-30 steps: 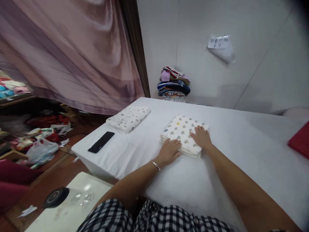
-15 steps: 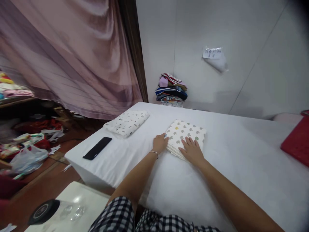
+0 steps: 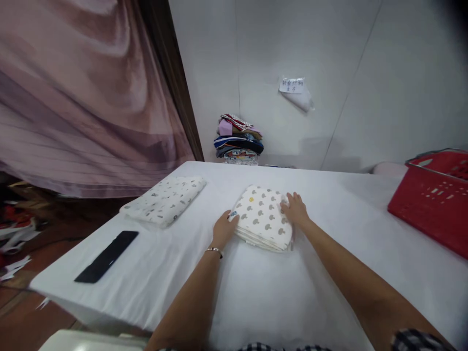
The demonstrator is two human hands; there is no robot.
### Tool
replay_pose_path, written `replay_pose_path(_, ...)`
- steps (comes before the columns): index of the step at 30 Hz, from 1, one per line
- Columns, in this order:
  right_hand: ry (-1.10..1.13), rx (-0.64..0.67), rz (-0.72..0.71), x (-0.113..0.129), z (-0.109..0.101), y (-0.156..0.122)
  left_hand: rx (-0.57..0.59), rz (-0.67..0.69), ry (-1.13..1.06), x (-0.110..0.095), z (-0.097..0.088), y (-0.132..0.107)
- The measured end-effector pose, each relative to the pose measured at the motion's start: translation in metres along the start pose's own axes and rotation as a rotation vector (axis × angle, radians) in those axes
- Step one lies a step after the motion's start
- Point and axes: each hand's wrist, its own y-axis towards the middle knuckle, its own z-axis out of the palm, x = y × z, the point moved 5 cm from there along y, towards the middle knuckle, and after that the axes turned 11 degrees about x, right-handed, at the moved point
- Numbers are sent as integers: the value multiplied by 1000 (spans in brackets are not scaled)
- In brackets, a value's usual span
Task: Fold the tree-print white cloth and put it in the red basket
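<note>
A: Ok, treating the folded cloth with the grey print [image 3: 261, 217] as the middle of the clock, what's crowding it?

B: It's lying on the white-covered worktop [image 3: 347, 207], right between the person's hands. Over at 9, well apart, there's a second folded cloth [image 3: 164, 200] with small dark prints. Near that one, more like 8:30, a flat black slab [image 3: 107, 256], no clue what it is. Then a red basket [image 3: 431, 200] at 3, partly cut off by the edge of the view.

A: And further back?

B: A pile of folded fabrics [image 3: 239, 141] around 11:30, by the wall [image 3: 263, 48]. Handwritten sign [image 3: 292, 86] on that wall toward 12:30, big pinkish curtain [image 3: 91, 107] hanging at 10.

A: What's in the way, and how are the hands set?

B: Mostly forearms lol. The left forearm [image 3: 190, 302] slants in from 7:30, the right forearm [image 3: 358, 292] from 4, both hiding bits of the worktop. Left hand [image 3: 224, 230] is on the cloth's 8:30 side, thumb at the top edge, fingers loosely bent; can't tell if it's pinching. Bracelet [image 3: 215, 251] on that wrist. Right hand [image 3: 295, 208] touches the 2:30 edge, palm down, fingers a bit spread.
</note>
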Motion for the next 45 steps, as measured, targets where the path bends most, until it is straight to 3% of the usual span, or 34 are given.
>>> replay_pose_path(4,-7,47,-5,-11,18,24,27,-4,-35,1,-3,0)
replay_pose_path(8,16,42,-39,-17,30,30,34,47,-82,1,-5,-1)
replay_pose_path(11,128,35,-46,-22,28,25,28,37,-72,2,-5,-1)
replay_pose_path(16,460,4,155,-32,27,-6,20,49,-129,2,-3,1)
replay_pose_path(19,749,43,180,-32,36,-31,34,46,-265,2,-2,1)
replay_pose_path(23,1006,88,193,-29,44,-53,134,-59,-610,3,-3,-3)
replay_pose_path(27,1117,109,202,-34,29,-59,265,-133,-878,-3,1,-23)
replay_pose_path(30,1034,101,169,-61,-1,-54,531,-96,-1058,-20,27,-57)
replay_pose_path(33,747,110,113,-97,-33,-45,838,-45,-1126,-42,67,-100)
replay_pose_path(36,343,75,105,-116,-49,-43,874,-56,-1083,-52,91,-126)
replay_pose_path(38,151,-18,5,-105,-52,-49,865,-67,-1075,-55,97,-132)
replay_pose_path(40,69,-85,-159,-77,-47,-58,874,-61,-1083,-55,97,-132)
replay_pose_path(45,38,-76,-499,4,-26,-76,828,-4,-1062,-56,92,-127)
